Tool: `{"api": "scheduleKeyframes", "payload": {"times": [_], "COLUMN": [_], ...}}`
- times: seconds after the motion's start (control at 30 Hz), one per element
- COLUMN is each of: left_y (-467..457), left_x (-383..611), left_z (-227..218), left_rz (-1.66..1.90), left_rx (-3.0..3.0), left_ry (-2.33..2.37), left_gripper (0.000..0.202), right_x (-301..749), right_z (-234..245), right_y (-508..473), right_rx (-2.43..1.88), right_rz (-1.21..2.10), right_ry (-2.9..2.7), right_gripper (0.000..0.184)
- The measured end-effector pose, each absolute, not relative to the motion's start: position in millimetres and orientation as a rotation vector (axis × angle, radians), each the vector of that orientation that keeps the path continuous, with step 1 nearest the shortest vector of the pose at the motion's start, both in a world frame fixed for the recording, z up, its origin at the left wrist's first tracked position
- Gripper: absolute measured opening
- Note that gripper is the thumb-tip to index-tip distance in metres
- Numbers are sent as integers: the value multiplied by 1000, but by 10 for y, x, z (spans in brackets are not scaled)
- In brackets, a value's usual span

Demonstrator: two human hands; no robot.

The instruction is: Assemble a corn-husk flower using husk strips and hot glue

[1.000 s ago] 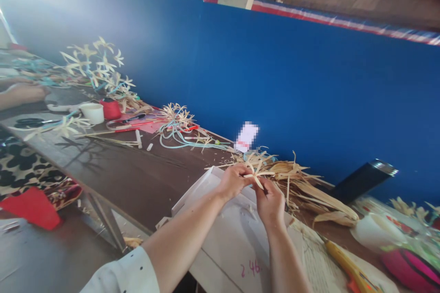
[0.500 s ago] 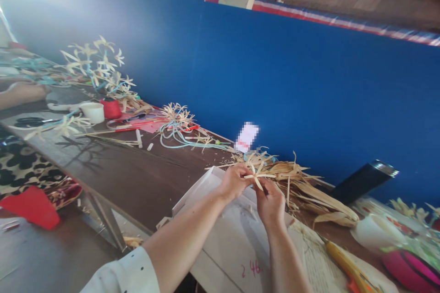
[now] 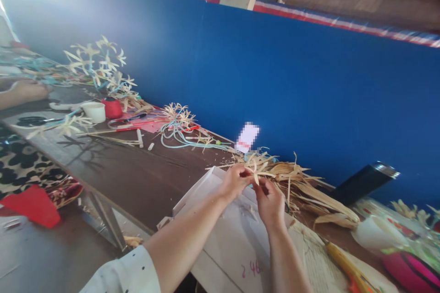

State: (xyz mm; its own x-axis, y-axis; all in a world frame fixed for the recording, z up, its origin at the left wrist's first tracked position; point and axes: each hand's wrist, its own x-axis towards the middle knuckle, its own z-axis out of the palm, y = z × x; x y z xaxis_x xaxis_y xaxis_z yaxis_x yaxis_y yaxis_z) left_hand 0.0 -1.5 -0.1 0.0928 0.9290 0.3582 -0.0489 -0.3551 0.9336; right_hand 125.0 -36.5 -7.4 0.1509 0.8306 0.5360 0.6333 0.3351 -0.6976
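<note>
Between my two hands is a pale straw-coloured artificial flower (image 3: 256, 175) with narrow petals. My left hand (image 3: 237, 182) pinches it from the left, close to its base. From the right, the fingers of my right hand (image 3: 271, 199) close on the same spot. My fingers hide the flower's underside and most of its stem. Below my hands lies a white cardboard box lid (image 3: 223, 224) with pink handwritten figures on it. Just behind them is a heap of dried corn husks (image 3: 299, 183).
A black flask (image 3: 364, 183), a white cup (image 3: 378, 233) and a yellow-handled tool (image 3: 347, 265) lie to the right. Leftward are several finished flowers (image 3: 177, 114), a red thread spool (image 3: 112, 108) and scissors (image 3: 34, 121). Another person's hand (image 3: 25, 91) rests far left. A blue partition (image 3: 292, 82) stands behind.
The flower has turned slightly between my fingers, and its petals show at a different angle. Both hands stay in nearly the same place, with the right fingers a little closer to the left.
</note>
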Motion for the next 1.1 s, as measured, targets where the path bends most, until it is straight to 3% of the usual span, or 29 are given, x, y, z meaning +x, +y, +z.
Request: {"api": "scheduleKeyframes", "payload": {"times": [0.13,0.43,1.1], "left_y": [-40,-41,-22], "left_x": [-12,-38,-4], "left_z": [8,33,-34], "left_rz": [1328,1417,1502], "left_rx": [1507,1535,1569], "left_ry": [894,921,873], "left_gripper": [42,17,21], "right_x": [1279,1242,1219], "right_z": [-72,-29,-51], "right_y": [-363,-375,-375], "right_rx": [-1378,-1338,-1357], "right_rz": [307,419,389], "right_ry": [-1489,-1486,-1443], "right_gripper": [34,33,31]}}
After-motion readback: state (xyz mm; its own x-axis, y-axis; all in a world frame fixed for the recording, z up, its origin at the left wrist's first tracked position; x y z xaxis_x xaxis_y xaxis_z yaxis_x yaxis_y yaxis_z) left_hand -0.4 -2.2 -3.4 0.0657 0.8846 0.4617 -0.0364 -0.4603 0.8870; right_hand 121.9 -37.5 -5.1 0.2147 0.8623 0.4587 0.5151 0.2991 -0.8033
